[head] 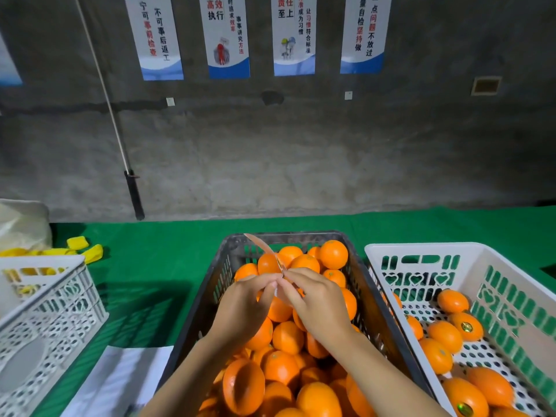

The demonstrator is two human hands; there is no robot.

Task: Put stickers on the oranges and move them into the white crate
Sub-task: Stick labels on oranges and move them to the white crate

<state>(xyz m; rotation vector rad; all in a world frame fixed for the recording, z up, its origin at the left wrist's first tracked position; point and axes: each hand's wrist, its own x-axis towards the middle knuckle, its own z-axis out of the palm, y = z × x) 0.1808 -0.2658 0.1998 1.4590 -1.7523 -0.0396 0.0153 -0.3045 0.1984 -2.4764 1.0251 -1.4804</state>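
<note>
A dark crate [224, 267] in the middle is heaped with several oranges [287, 337]. Above it my left hand [240, 308] and my right hand [319, 302] meet, both pinching a thin translucent sticker strip [260, 245] that curls up and away to the left. A white crate [421, 248] stands to the right and holds several oranges [445, 335]; some carry a green and gold sticker [467, 327].
Green cloth [156, 266] covers the table. Another white crate [48, 308] sits at the left, with yellow pieces [78, 243] and a pale bag [21, 224] behind it. White paper sheets [120, 380] lie at the front left. A grey wall with posters rises behind.
</note>
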